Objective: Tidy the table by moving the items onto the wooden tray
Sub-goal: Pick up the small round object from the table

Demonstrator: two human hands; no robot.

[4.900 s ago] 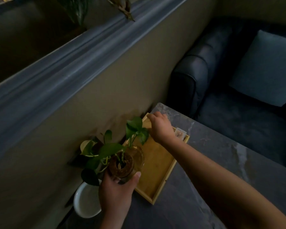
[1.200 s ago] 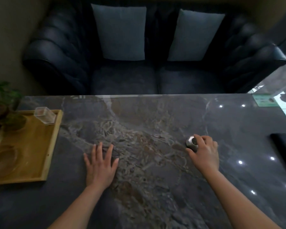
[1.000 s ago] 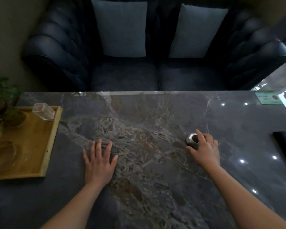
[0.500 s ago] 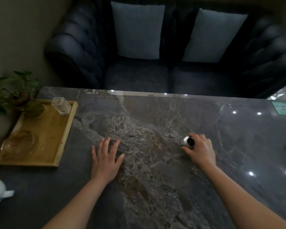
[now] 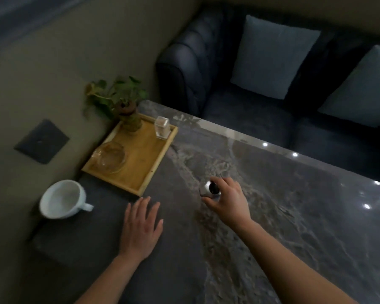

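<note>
The right hand (image 5: 227,199) has its grip closed around a small silver object with a dark opening (image 5: 210,188), held at the table (image 5: 294,216) surface. To the left of that grip the left hand (image 5: 140,227) lies flat, fingers spread, gripping nothing. Beyond it and to the left sits the wooden tray (image 5: 140,150) carrying a glass bowl (image 5: 110,156), a clear box (image 5: 162,127) and a potted plant (image 5: 123,102), with a white cup (image 5: 62,199) nearer on the table.

Veined grey marble table (image 5: 294,216), honey-yellow wooden tray (image 5: 140,159), white cup (image 5: 62,199), green plant (image 5: 119,95).
</note>
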